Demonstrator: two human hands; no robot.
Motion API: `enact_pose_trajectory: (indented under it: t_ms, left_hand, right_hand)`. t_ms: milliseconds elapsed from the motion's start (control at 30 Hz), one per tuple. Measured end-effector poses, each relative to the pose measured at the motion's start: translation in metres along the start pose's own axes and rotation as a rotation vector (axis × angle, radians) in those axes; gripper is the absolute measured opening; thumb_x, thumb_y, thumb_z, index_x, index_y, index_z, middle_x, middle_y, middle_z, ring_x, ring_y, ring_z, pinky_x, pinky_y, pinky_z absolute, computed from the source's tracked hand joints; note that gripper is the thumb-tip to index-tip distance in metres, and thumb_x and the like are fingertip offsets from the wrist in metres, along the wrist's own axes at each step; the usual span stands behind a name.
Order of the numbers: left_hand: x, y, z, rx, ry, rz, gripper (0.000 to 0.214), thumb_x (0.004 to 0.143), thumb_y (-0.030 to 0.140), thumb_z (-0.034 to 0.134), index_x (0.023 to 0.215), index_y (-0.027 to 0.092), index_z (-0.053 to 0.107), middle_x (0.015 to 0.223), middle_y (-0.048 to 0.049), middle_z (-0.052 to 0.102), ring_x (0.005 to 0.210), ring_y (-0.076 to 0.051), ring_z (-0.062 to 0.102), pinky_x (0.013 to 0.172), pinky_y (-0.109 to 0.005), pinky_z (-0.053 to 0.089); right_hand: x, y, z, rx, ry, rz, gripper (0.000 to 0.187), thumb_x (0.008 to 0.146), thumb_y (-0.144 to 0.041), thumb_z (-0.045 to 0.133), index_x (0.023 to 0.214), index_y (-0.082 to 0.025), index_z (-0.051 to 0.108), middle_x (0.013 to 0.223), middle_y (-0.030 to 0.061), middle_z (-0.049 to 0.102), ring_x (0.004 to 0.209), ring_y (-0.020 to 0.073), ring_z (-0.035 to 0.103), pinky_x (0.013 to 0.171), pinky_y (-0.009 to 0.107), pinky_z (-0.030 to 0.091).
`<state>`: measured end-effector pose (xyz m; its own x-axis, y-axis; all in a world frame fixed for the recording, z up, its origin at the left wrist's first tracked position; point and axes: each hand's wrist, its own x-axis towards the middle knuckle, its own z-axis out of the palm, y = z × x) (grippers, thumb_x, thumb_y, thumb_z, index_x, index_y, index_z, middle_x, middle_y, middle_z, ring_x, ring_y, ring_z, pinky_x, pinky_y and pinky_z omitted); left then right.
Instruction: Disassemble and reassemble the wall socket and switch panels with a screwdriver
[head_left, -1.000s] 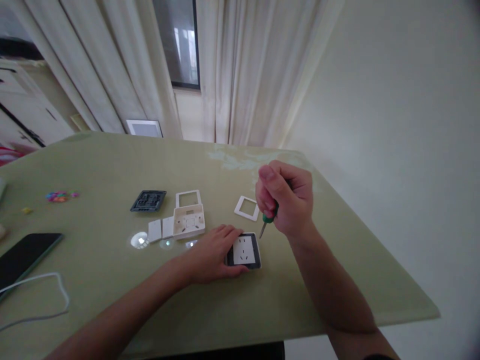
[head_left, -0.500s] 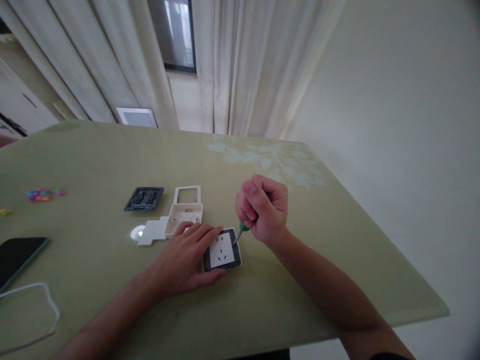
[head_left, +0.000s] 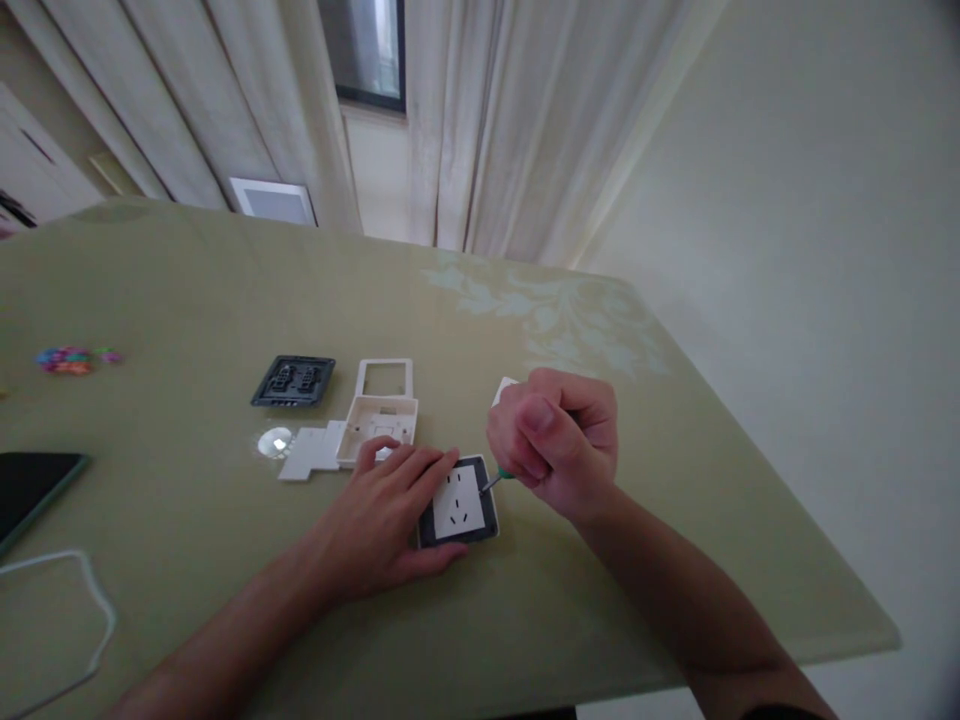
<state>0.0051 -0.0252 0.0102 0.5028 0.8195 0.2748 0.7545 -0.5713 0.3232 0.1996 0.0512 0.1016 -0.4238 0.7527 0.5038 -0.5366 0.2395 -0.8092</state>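
Note:
A power socket (head_left: 459, 505) with a white centre plate and dark frame lies on the table. My left hand (head_left: 394, 510) grips it from the left, thumb along the near edge and fingers over the far left corner. In my right fist (head_left: 555, 440) is a screwdriver (head_left: 493, 482); its green handle is mostly hidden and its metal shaft slants down left. The tip meets the right side of the white plate at the dark frame. Behind the right fist a white edge of some piece (head_left: 502, 388) peeks out.
Beyond my left hand are a white back box (head_left: 379, 410), a white frame (head_left: 385, 362), a white flat piece (head_left: 311, 452), a clear round packet (head_left: 275, 442) and a dark switch panel (head_left: 294, 381). A phone (head_left: 37, 490), white cable (head_left: 94, 590) and colourful small pieces (head_left: 67, 360) lie left.
My right fist has moved right and tipped the screwdriver lower, so its shaft lies flatter against the socket. A white piece now shows behind the fist. My left hand keeps its hold.

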Motion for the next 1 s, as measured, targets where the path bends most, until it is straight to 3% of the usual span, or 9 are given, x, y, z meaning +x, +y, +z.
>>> enact_pose_trajectory:
  t_ms: [100,300,400,533,633,733,900,1000]
  left_hand:
    - [0.0,0.003,0.0,-0.007,0.007,-0.024,0.069,0.095,0.064,0.067,0.148,0.021,0.056,0.141,-0.0155,0.07,0.123,-0.04,0.066,0.114,-0.061,0.033]
    - [0.0,0.007,0.002,-0.018,0.028,-0.032,0.065,0.094,0.067,0.067,0.142,0.024,0.063,0.128,-0.0137,0.074,0.115,-0.041,0.068,0.113,-0.068,0.034]
    - [0.0,0.006,0.002,-0.026,0.024,-0.031,0.064,0.094,0.066,0.068,0.142,0.023,0.063,0.131,-0.0138,0.073,0.115,-0.041,0.069,0.113,-0.068,0.034]
    - [0.002,0.006,-0.001,-0.003,0.01,-0.026,0.068,0.093,0.064,0.071,0.144,0.019,0.06,0.134,-0.0158,0.072,0.12,-0.041,0.068,0.115,-0.064,0.031]
    - [0.004,0.009,-0.004,-0.001,-0.015,-0.004,0.072,0.092,0.063,0.072,0.147,0.019,0.057,0.136,-0.0154,0.072,0.122,-0.039,0.068,0.117,-0.062,0.029]
    - [0.006,0.016,-0.004,0.014,-0.044,0.015,0.073,0.091,0.064,0.073,0.146,0.018,0.058,0.135,-0.015,0.073,0.12,-0.038,0.07,0.114,-0.061,0.033]
    - [-0.002,0.042,0.0,0.068,-0.016,-0.062,0.058,0.089,0.063,0.076,0.126,0.02,0.067,0.122,-0.0146,0.077,0.111,-0.04,0.072,0.108,-0.061,0.042]
    - [-0.012,0.063,0.007,-0.019,-0.003,-0.073,0.053,0.086,0.057,0.082,0.123,0.023,0.066,0.123,-0.0122,0.077,0.111,-0.038,0.072,0.104,-0.057,0.047]
  right_hand:
    - [-0.004,-0.002,0.002,-0.094,-0.022,-0.018,0.037,0.099,-0.034,0.071,0.067,-0.024,0.056,0.051,-0.0072,0.046,0.04,0.0077,0.038,0.039,0.023,0.031]
    - [-0.011,-0.007,0.016,-0.198,-0.169,-0.11,0.03,0.097,-0.018,0.066,0.069,-0.024,0.059,0.06,-0.0037,0.056,0.049,0.0095,0.05,0.049,0.025,0.042]
    - [-0.009,-0.004,0.016,-0.214,-0.14,-0.071,0.034,0.097,-0.028,0.069,0.066,-0.024,0.059,0.057,-0.0037,0.054,0.047,0.01,0.049,0.047,0.026,0.041]
    - [0.005,0.004,0.005,-0.025,-0.102,0.05,0.041,0.098,-0.038,0.073,0.064,-0.023,0.055,0.05,-0.0077,0.046,0.039,0.0066,0.038,0.039,0.02,0.031]
    - [0.019,0.009,-0.002,0.197,-0.225,0.126,0.047,0.098,-0.039,0.074,0.061,-0.022,0.048,0.045,-0.0111,0.038,0.033,0.004,0.027,0.033,0.016,0.024]
    - [0.022,0.011,-0.004,0.281,-0.332,0.18,0.051,0.096,-0.044,0.074,0.059,-0.023,0.046,0.043,-0.0123,0.034,0.031,0.0037,0.023,0.031,0.016,0.022]
    - [-0.015,-0.004,-0.001,0.075,-0.449,0.118,0.046,0.094,-0.042,0.075,0.059,-0.023,0.053,0.047,-0.0072,0.047,0.038,0.0075,0.042,0.039,0.02,0.035]
    - [-0.044,-0.025,0.005,-0.017,-0.393,0.114,0.044,0.099,-0.046,0.068,0.064,-0.023,0.055,0.051,-0.006,0.05,0.043,0.0089,0.045,0.044,0.022,0.037]
